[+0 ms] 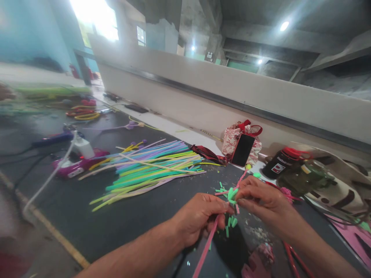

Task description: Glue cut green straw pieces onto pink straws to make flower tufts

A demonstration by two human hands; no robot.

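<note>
My left hand (201, 216) is closed around a pink pipe cleaner (206, 249), whose lower end slants down towards the front edge of the view. At its upper end sits a small cluster of light green pieces (232, 194), shaped like petals. The fingertips of my right hand (262, 196) pinch this cluster from the right side. Just how the pieces are fixed to the stem is hidden by my fingers. Short cut green bits (232, 221) lie on the dark table (153, 227) below and behind my hands.
Many coloured pipe cleaners (156, 166) lie bundled left of centre. A magenta power strip (78, 164) with a white plug stands further left. Behind my hands are a phone (242, 150), a patterned bag (230, 139), a black jar (279, 164) and a green bottle (307, 177). Red-handled pliers or scissors (291, 256) lie front right.
</note>
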